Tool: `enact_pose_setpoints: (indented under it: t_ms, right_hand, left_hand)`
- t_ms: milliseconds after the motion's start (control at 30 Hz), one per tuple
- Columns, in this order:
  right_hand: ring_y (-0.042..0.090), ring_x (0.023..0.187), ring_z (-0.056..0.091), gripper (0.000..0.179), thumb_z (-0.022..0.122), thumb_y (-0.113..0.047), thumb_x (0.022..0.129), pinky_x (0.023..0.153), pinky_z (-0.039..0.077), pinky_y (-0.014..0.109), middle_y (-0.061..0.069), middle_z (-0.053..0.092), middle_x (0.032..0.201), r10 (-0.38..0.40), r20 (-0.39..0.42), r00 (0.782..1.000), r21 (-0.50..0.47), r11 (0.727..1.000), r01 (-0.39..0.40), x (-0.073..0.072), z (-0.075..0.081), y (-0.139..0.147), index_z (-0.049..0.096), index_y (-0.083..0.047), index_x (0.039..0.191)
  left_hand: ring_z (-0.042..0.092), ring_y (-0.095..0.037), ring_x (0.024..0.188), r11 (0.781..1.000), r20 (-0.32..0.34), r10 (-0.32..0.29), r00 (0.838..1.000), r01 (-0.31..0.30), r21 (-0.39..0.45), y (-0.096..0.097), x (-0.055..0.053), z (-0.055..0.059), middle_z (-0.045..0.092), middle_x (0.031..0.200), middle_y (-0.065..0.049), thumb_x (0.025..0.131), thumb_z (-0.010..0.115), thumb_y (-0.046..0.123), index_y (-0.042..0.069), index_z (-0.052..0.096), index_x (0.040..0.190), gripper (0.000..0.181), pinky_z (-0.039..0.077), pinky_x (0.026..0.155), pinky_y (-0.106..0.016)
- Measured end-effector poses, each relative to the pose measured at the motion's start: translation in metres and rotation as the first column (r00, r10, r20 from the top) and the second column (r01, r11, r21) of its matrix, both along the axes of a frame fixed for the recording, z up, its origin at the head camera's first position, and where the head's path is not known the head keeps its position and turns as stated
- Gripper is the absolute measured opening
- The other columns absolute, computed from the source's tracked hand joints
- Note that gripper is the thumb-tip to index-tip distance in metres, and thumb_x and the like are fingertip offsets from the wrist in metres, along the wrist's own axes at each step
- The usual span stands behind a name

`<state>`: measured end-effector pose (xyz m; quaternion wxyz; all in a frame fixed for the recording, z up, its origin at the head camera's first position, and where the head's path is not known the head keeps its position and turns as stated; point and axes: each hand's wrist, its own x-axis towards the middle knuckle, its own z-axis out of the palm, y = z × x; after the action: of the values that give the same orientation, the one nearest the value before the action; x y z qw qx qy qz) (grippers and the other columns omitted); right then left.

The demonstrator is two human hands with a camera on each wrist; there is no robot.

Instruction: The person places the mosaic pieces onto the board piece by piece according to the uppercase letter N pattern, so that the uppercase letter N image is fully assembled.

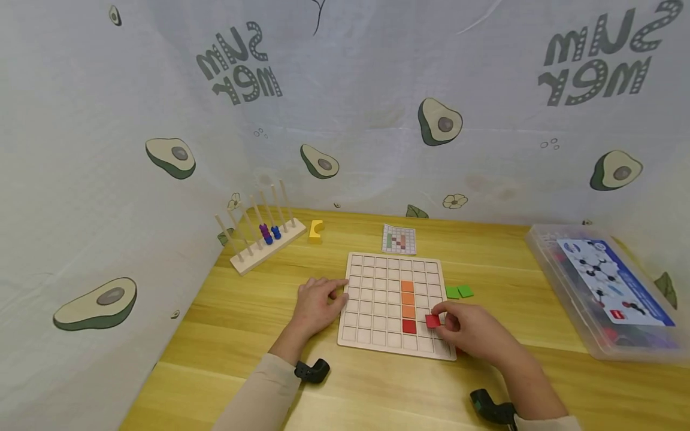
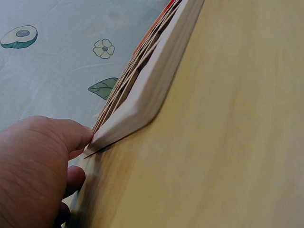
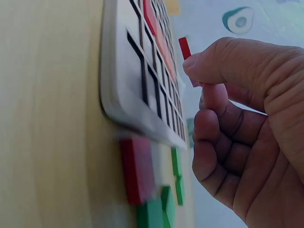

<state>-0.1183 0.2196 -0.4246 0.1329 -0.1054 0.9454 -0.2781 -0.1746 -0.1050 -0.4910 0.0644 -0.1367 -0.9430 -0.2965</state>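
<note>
A wooden grid board (image 1: pixel 371 306) lies on the table. In one of its columns sit orange tiles (image 1: pixel 408 299) with a red tile (image 1: pixel 409 326) directly below them. My right hand (image 1: pixel 477 335) pinches another red square tile (image 1: pixel 432 321) between thumb and fingertip, over the board's lower right cells. The right wrist view shows that tile (image 3: pixel 185 47) held on edge, apart from the board. At the board's left side, my left hand (image 1: pixel 317 306) touches the edge with relaxed fingers; the left wrist view has its thumb (image 2: pixel 76 135) against the rim.
Green tiles (image 1: pixel 459 291) lie right of the board, and a red piece (image 3: pixel 137 170) is near its corner. Behind the board is a small pattern card (image 1: pixel 399 240). A peg stand with beads (image 1: pixel 264 250) and yellow block (image 1: pixel 315 232) stand back left; a plastic box (image 1: pixel 609 293) sits right.
</note>
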Motion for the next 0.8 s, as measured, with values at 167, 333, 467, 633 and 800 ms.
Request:
enact_pose_setpoints:
  t_ms: [167, 333, 467, 633, 800]
  right_hand:
    - [0.008, 0.063, 0.045, 0.022, 0.075, -0.021, 0.091, 0.057, 0.037, 0.023, -0.005, 0.051, 0.072, 0.045, -0.032, 0.998, -0.008, 0.999, -0.045, -0.005, -0.006, -0.012, 0.070, -0.016, 0.111]
    - [0.005, 0.062, 0.043, 0.020, 0.073, -0.020, 0.092, 0.057, 0.036, 0.023, -0.007, 0.050, 0.071, 0.082, -0.078, 0.994, -0.005, 0.997, -0.082, -0.008, -0.009, -0.023, 0.070, -0.018, 0.111]
    - [0.005, 0.060, 0.041, 0.018, 0.073, -0.019, 0.093, 0.055, 0.034, 0.022, -0.008, 0.049, 0.070, 0.097, -0.119, 0.988, -0.005, 0.995, -0.099, -0.012, -0.011, -0.034, 0.071, -0.017, 0.111]
    - [0.008, 0.064, 0.042, 0.018, 0.074, -0.019, 0.092, 0.058, 0.033, 0.023, -0.006, 0.047, 0.069, 0.100, -0.146, 0.984, 0.005, 0.995, -0.101, -0.019, -0.014, -0.046, 0.071, -0.015, 0.109]
    - [0.010, 0.064, 0.042, 0.020, 0.074, -0.018, 0.092, 0.057, 0.033, 0.025, -0.005, 0.047, 0.069, 0.094, -0.137, 0.986, -0.006, 0.995, -0.095, -0.023, -0.016, -0.054, 0.071, -0.015, 0.111]
  left_hand:
    - [0.043, -0.011, 0.079, 1.000, -0.005, -0.005, 1.000, 0.005, -0.001, 0.000, 0.000, 0.000, 0.058, 0.080, 0.010, 0.097, 0.066, 0.035, 0.026, 0.072, 0.128, 0.033, 0.028, 0.078, -0.031]
    - [0.042, -0.012, 0.079, 1.000, 0.001, -0.005, 1.000, 0.005, 0.002, 0.000, -0.001, -0.001, 0.058, 0.079, 0.010, 0.097, 0.066, 0.035, 0.026, 0.072, 0.128, 0.033, 0.028, 0.077, -0.031]
    - [0.042, -0.012, 0.079, 1.000, 0.004, -0.003, 1.000, 0.003, -0.001, -0.001, -0.001, -0.001, 0.057, 0.079, 0.010, 0.097, 0.066, 0.036, 0.026, 0.072, 0.128, 0.033, 0.028, 0.077, -0.031]
    - [0.042, -0.012, 0.078, 1.000, -0.010, -0.005, 1.000, 0.005, 0.004, 0.000, -0.001, -0.001, 0.057, 0.079, 0.010, 0.097, 0.066, 0.035, 0.026, 0.073, 0.128, 0.033, 0.028, 0.076, -0.031]
    - [0.042, -0.012, 0.079, 1.000, -0.003, -0.005, 1.000, 0.005, 0.005, -0.001, 0.000, 0.000, 0.057, 0.079, 0.010, 0.097, 0.066, 0.035, 0.026, 0.072, 0.128, 0.033, 0.027, 0.077, -0.031]
